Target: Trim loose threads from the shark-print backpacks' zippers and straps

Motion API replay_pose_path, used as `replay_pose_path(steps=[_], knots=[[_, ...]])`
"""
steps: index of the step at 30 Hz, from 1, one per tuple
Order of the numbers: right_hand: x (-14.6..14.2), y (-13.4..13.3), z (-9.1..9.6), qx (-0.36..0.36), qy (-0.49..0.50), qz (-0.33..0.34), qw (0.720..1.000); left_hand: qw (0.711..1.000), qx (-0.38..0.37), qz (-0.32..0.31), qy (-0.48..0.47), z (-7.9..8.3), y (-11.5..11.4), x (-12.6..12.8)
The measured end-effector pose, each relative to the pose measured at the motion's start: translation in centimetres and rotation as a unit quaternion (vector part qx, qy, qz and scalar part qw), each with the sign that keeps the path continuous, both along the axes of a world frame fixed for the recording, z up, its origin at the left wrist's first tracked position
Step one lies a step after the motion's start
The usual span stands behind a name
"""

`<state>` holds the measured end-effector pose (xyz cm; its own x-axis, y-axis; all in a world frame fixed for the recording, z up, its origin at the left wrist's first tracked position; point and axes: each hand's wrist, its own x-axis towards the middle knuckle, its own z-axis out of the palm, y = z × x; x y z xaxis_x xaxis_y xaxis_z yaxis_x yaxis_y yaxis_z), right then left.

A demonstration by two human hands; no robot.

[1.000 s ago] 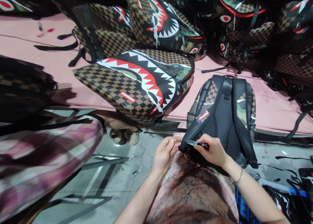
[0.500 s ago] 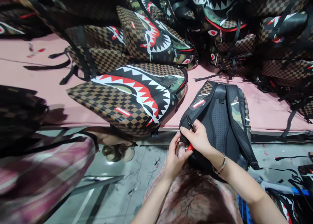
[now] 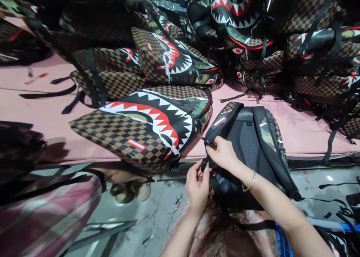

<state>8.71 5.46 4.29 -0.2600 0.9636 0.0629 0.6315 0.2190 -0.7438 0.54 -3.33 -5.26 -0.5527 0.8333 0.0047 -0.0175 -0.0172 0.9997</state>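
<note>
A black backpack [image 3: 249, 144] lies back-up, half on the pink table [image 3: 42, 111] edge and half on my lap, its padded shoulder straps facing me. My right hand [image 3: 225, 154] is closed on a small dark cutting tool [image 3: 207, 141] at the left shoulder strap [image 3: 222, 124]. Just below it, my left hand [image 3: 197, 182] pinches the strap's lower end between its fingers. A bracelet sits on my right wrist.
A checkered shark-mouth backpack [image 3: 146, 124] overhangs the table edge to the left of my hands. Many more such backpacks [image 3: 253, 36] are piled at the back and right. Another person in a plaid sleeve [image 3: 45, 212] sits at the left. Strap offcuts litter the floor [image 3: 157, 215].
The backpack has been pulled up and toward me. My right hand has moved from the strap's lower end up along it, and my left hand has closed on the strap below.
</note>
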Motion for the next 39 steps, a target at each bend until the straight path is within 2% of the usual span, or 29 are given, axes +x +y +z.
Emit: replay_pose_path(steps=[2, 4, 6, 9, 13, 18, 39], knots=[[0.1, -0.1, -0.2, -0.016, 0.02, 0.032, 0.999, 0.999, -0.033, -0.012, -0.022, 0.5, 0.0, -0.7], [0.7, -0.4, -0.7, -0.021, 0.046, 0.051, 0.997, 0.989, -0.052, -0.034, -0.131, 1.1, 0.0, -1.3], [1.7, -0.7, -1.6, -0.007, 0.068, 0.055, 0.996, 0.964, -0.06, -0.054, -0.255, 1.5, 0.2, -1.7], [3.5, -1.1, -3.9, 0.066, 0.055, 0.06, 0.994, 0.925, -0.073, -0.082, -0.364, 1.8, 0.5, -2.0], [5.6, -1.4, -6.8, 0.151, 0.038, 0.078, 0.985, 0.894, -0.088, -0.091, -0.431, 1.5, 0.7, -2.0], [6.1, -1.6, -7.7, 0.172, 0.049, 0.131, 0.975, 0.886, -0.09, -0.086, -0.446, 1.3, 0.7, -2.0], [4.6, -1.7, -7.2, 0.269, -0.043, 0.192, 0.943, 0.9, -0.103, -0.133, -0.401, 1.7, 0.1, -1.7]])
